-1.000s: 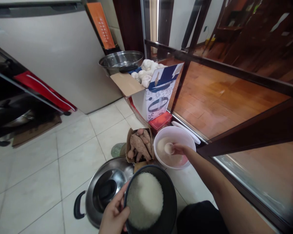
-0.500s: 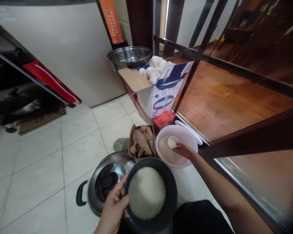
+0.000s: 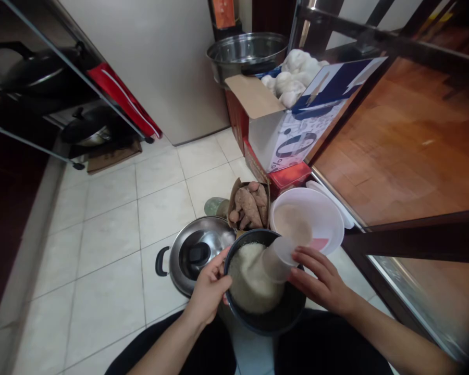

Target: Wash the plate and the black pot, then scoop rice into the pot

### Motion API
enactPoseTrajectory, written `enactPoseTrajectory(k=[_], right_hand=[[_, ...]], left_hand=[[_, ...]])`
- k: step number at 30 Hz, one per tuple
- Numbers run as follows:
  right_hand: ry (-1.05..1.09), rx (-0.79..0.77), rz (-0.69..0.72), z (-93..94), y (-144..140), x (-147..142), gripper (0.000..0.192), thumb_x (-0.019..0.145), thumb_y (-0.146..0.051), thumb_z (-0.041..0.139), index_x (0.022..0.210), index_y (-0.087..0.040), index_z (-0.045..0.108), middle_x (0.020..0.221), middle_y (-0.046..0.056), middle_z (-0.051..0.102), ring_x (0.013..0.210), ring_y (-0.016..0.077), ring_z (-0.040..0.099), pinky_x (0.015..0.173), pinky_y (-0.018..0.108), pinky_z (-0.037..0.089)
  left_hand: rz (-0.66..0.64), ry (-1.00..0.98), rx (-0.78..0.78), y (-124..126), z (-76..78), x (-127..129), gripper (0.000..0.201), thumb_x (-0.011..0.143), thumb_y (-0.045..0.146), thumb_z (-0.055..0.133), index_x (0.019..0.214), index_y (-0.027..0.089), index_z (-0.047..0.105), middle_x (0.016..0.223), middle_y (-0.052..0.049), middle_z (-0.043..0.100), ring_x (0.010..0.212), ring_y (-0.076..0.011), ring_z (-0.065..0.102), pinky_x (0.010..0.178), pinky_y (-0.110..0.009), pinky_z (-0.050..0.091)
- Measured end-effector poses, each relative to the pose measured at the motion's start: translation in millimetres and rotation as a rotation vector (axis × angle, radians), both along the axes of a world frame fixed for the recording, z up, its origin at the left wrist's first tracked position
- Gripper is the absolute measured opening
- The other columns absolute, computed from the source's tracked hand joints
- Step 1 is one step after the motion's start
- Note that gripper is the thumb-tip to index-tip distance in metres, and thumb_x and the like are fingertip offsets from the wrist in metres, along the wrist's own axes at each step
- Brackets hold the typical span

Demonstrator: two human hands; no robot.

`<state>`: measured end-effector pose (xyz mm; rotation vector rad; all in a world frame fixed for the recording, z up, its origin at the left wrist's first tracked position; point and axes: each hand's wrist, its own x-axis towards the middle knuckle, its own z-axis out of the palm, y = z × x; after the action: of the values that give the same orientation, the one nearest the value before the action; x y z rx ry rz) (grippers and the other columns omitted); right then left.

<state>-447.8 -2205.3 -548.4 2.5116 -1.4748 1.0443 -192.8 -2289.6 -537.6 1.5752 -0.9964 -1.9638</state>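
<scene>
Head view. Nearest the wearer, a dark pot (image 3: 273,320) filled with white rice (image 3: 252,278) sits between the knees. The left hand (image 3: 209,291) grips the pot's left rim, fingers curled over the edge. The right hand (image 3: 322,281) holds a translucent plastic cup (image 3: 277,259), fingers closed around its base; the cup lies tilted, mouth down toward the rice, above the pot's right side. Just left of the pot, a steel lid (image 3: 197,252) with a black knob rests on the tiled floor (image 3: 113,245). Just beyond the pot stand a white plastic tub (image 3: 328,219) holding pale grain and a paper bag of sweet potatoes (image 3: 250,205), side by side. Farther off, an open cardboard box (image 3: 297,140) holds white lumps and rests on a red box (image 3: 289,177). Behind it stands a steel basin (image 3: 246,52). At far left, a wire rack (image 3: 42,94) carries dark pans.
</scene>
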Motion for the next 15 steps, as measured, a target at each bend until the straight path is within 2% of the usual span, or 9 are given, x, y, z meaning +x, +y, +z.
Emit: enactPoseTrajectory(k=[2, 4, 6, 8, 11, 13, 15], right_hand=[[-0.005, -0.029, -0.014, 0.3, -3, 0, 0.059, 0.075, -0.012, 0.070, 0.128, -0.028, 0.049, 0.116, 0.008, 0.060, 0.116, 0.0243, 0.054, 0.089, 0.039, 0.053], [-0.080, -0.060, -0.109, -1.9, -10, -6, 0.063, 0.076, -0.016, 0.071, 0.132, -0.027, 0.044, 0.114, 0.009, 0.059, 0.111, 0.0242, 0.056, 0.088, 0.040, 0.053], [-0.150, -0.055, -0.269, -10.1, -20, -18, 0.064, 0.076, -0.023, 0.072, 0.133, -0.027, 0.042, 0.114, 0.011, 0.057, 0.108, 0.0254, 0.056, 0.087, 0.043, 0.052], [-0.180, 0.030, -0.450, -27.0, -34, -37, 0.063, 0.075, -0.031, 0.073, 0.130, -0.024, 0.043, 0.115, 0.012, 0.056, 0.109, 0.0282, 0.055, 0.087, 0.045, 0.050], [-0.103, 0.361, -0.697, -65.9, -59, -69, 0.056, 0.074, -0.035, 0.071, 0.123, -0.018, 0.049, 0.114, 0.015, 0.056, 0.106, 0.0310, 0.054, 0.085, 0.046, 0.048], [0.008, 0.642, -0.782, -94.3, -76, -84, 0.052, 0.073, -0.029, 0.071, 0.120, -0.014, 0.052, 0.112, 0.017, 0.057, 0.102, 0.0314, 0.055, 0.085, 0.045, 0.046], [0.052, 0.843, -0.811, -119.4, -91, -91, 0.051, 0.071, -0.023, 0.071, 0.118, -0.011, 0.054, 0.112, 0.019, 0.057, 0.102, 0.0318, 0.056, 0.085, 0.043, 0.045]], left_hand=[[0.005, 0.004, 0.004, 0, 0.3, 0, 0.084, 0.056, 0.015, 0.056, 0.139, 0.013, 0.043, 0.064, 0.007, 0.051, 0.036, -0.0037, 0.034, 0.031, -0.017, 0.034], [0.008, 0.001, 0.007, 0, -0.9, 2, 0.085, 0.056, 0.015, 0.056, 0.140, 0.014, 0.042, 0.066, 0.007, 0.051, 0.036, -0.0038, 0.034, 0.031, -0.018, 0.033], [0.002, -0.005, 0.005, 1, -3.4, 4, 0.084, 0.056, 0.014, 0.056, 0.139, 0.015, 0.043, 0.067, 0.007, 0.051, 0.037, -0.0044, 0.036, 0.031, -0.018, 0.033], [-0.009, -0.006, 0.002, 1, -6.7, 7, 0.085, 0.055, 0.014, 0.056, 0.139, 0.017, 0.043, 0.068, 0.006, 0.052, 0.038, -0.0049, 0.036, 0.031, -0.018, 0.034], [-0.025, -0.022, -0.004, 3, -11.6, 10, 0.087, 0.056, 0.016, 0.057, 0.141, 0.017, 0.041, 0.069, 0.006, 0.052, 0.039, -0.0053, 0.036, 0.031, -0.019, 0.034], [-0.035, -0.043, -0.007, 4, -13.7, 11, 0.086, 0.056, 0.018, 0.059, 0.141, 0.016, 0.041, 0.066, 0.007, 0.049, 0.039, -0.0058, 0.036, 0.031, -0.019, 0.033], [-0.045, -0.056, -0.007, 6, -14.4, 11, 0.086, 0.056, 0.020, 0.060, 0.140, 0.015, 0.042, 0.066, 0.007, 0.047, 0.040, -0.0061, 0.036, 0.031, -0.019, 0.032]])
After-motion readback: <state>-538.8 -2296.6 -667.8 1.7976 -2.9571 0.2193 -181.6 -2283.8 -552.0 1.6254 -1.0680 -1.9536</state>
